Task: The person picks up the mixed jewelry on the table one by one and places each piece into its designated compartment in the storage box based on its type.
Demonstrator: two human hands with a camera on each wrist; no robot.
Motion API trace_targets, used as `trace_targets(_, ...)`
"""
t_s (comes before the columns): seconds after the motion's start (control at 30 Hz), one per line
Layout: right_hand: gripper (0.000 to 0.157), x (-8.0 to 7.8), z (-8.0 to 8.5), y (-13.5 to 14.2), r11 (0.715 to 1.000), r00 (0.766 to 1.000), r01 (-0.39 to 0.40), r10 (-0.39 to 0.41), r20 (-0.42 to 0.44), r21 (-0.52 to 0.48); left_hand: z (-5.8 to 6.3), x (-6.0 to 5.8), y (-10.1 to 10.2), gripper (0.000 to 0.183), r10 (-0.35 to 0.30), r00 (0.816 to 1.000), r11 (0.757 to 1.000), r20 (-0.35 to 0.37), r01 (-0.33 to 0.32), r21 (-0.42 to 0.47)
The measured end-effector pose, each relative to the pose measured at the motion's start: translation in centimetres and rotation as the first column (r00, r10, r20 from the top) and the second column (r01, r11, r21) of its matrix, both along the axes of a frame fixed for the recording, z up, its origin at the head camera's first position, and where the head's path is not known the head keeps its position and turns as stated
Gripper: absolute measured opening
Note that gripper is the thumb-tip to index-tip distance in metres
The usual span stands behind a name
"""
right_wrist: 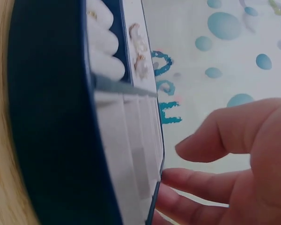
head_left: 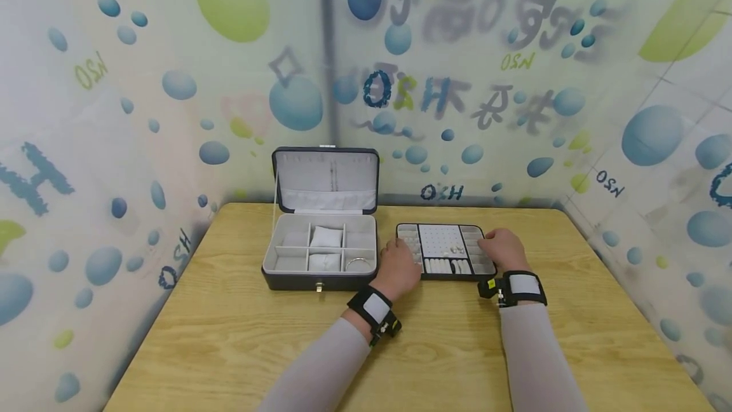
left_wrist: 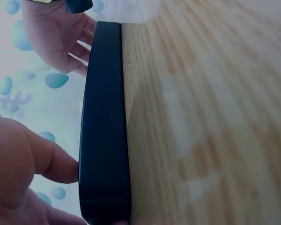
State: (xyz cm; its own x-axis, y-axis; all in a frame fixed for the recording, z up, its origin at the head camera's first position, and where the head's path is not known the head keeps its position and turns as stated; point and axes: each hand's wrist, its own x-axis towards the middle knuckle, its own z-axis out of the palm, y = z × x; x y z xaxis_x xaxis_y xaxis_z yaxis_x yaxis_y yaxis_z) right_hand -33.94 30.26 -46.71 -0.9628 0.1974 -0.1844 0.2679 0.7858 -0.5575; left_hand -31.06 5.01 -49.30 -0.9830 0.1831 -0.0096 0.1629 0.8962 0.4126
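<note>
A black-rimmed jewelry tray (head_left: 441,240) lies on the table, with small light compartments at both sides. Earrings (head_left: 457,250) sit on its white perforated panel, above several white ring rolls (head_left: 439,266). At the tray's left end, my left hand (head_left: 398,270) grips the edge: the thumb (left_wrist: 61,164) presses the upper rim and a fingertip shows at the lower corner. My right hand (head_left: 505,250) touches the right end with its fingers (right_wrist: 196,183), while its thumb (right_wrist: 206,140) stands apart from the rim.
Left of the tray stands a black jewelry box (head_left: 286,281), its lid (head_left: 326,180) raised. Inside are white cushions (head_left: 326,237) and a bangle (head_left: 358,264) in the front right compartment. Patterned fabric walls (head_left: 486,132) close off the table's (head_left: 229,336) back and sides.
</note>
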Motion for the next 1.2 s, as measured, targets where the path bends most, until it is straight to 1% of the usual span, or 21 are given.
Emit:
trace_targets(0.1, 0.047, 0.2, 0.0, 0.4, 1.0, 0.999, -0.022, 0.022, 0.038, -0.005, 0.0, 0.0, 0.0, 0.068, -0.013, 1.0, 0.996, -0.008, 0.012, -0.086)
trace_targets(0.17, 0.039, 0.3, -0.1, 0.6, 0.999, 0.998, -0.036, 0.036, 0.057, -0.01, 0.0, 0.0, 0.1, 0.068, -0.017, 1.0, 0.993, -0.015, 0.015, -0.12)
trace_targets(0.27, 0.027, 0.4, -0.1, 0.8, 0.999, 0.996, -0.048, 0.049, 0.074, -0.022, -0.1, 0.0, 0.0, 0.068, -0.021, 0.999, 0.989, -0.029, 0.016, -0.148)
trace_targets(0.37, 0.024, 0.5, -0.1, 0.9, 0.998, 0.995, -0.057, 0.058, 0.079, -0.021, -0.1, 0.0, 0.0, 0.062, -0.027, 0.998, 0.985, -0.053, 0.018, -0.169)
trace_targets(0.47, 0.029, 0.5, 0.0, 1.0, 0.997, 0.994, -0.073, 0.073, 0.077, -0.003, -0.2, 0.0, 0.0, 0.056, -0.027, 0.997, 0.983, -0.074, 0.013, -0.183)
trace_targets(0.57, 0.037, 0.5, 0.0, 1.2, 0.996, 0.993, -0.085, 0.085, 0.082, -0.005, -0.2, -0.1, 0.0, 0.056, -0.021, 0.997, 0.983, -0.081, 0.005, -0.186)
trace_targets(0.63, 0.041, 0.5, -0.1, 1.5, 0.995, 0.992, -0.093, 0.095, 0.088, -0.03, -0.2, -0.1, 0.0, 0.057, -0.018, 0.997, 0.983, -0.079, 0.003, -0.184)
trace_targets(0.73, 0.046, 0.4, -0.3, 2.1, 0.991, 0.989, -0.095, 0.104, 0.101, -0.096, 0.0, -0.1, 0.0, 0.056, -0.014, 0.997, 0.986, -0.074, 0.002, -0.167)
trace_targets(0.87, 0.048, 0.1, -0.5, 2.8, 0.982, 0.986, -0.087, 0.109, 0.125, -0.169, 0.3, -0.1, -0.1, 0.052, -0.012, 0.998, 0.99, -0.059, 0.004, -0.143)
trace_targets(0.93, 0.048, 0.0, -0.5, 2.9, 0.979, 0.985, -0.083, 0.109, 0.133, -0.186, 0.3, -0.1, -0.1, 0.05, -0.013, 0.998, 0.991, -0.053, 0.006, -0.137)
trace_targets(1.2, 0.053, 0.0, -0.5, 2.8, 0.982, 0.984, -0.094, 0.116, 0.132, -0.164, -0.1, -0.1, -0.1, 0.048, -0.011, 0.998, 0.993, -0.064, 0.003, -0.118)
